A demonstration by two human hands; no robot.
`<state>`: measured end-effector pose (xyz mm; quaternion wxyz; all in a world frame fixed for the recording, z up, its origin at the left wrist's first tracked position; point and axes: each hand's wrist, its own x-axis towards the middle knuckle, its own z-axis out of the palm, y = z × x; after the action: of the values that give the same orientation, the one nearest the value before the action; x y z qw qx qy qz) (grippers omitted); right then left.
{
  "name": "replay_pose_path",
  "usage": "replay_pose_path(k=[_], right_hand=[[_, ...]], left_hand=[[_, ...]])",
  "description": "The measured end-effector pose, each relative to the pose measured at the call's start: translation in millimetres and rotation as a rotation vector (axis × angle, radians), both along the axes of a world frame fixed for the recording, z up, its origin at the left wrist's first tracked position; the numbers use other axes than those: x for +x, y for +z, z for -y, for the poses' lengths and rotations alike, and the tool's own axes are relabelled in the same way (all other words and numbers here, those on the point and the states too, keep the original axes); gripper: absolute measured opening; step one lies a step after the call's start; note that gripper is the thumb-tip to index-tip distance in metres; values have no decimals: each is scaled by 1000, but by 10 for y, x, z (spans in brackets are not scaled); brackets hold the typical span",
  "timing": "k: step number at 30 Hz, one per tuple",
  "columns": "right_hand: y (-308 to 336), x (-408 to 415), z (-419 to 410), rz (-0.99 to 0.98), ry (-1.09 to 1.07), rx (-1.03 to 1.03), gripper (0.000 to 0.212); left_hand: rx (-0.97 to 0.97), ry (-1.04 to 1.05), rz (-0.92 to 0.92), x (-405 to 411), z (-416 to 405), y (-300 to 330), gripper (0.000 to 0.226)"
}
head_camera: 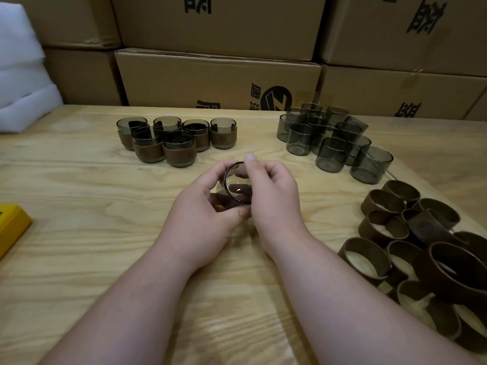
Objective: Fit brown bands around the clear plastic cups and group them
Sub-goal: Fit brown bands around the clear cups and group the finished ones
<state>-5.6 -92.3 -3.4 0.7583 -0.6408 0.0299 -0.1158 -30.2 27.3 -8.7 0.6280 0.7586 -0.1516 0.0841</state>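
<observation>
Over the table (105, 233), the left hand (203, 214) and right hand (274, 196) are both gripping one cup (234, 191). Next, I think, it is needing a band (379, 222) pushed on.

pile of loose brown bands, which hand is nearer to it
Right. The right hand holds a clear plastic cup just left of the pile of loose brown bands; the left hand grips the cup's far side, farther away.

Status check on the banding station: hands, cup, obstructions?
Left hand and right hand both gripping one clear cup above table. No band on it yet. Nothing blocking.
</observation>
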Motion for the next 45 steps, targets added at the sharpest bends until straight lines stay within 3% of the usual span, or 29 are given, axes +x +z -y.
replay_pose_path(k=[9, 13, 18, 24, 30, 36, 42, 45], right_hand=[[38, -18, -29, -1, 54, 108, 28], [48, -36, -31, 30, 93, 108, 25], [40, -57, -36, 83, 179, 45, 23], [-1, -75, -73, 139, 207, -71, 31], [-29, -120, -85, 96, 141, -143, 39], [21, -114, -108, 39, 66, -173, 61], [4, -73, -76, 9, 41, -144, 56], [7, -28, -40, -45, -35, -126, 43]], left_hand=[[-23, 48, 22, 0, -12, 5, 55], [-64, 123, 24, -10, -2, 46, 61], [-89, 158, 32, -3, 1, 31, 62], [-106, 173, -14, 2, -10, 23, 41], [-22, 143, -40, -26, 5, 45, 51], [13, 160, -84, -52, 22, 71, 66], [48, 123, -56, -62, 16, 56, 61], [102, 114, -68, -61, 29, 40, 67]])
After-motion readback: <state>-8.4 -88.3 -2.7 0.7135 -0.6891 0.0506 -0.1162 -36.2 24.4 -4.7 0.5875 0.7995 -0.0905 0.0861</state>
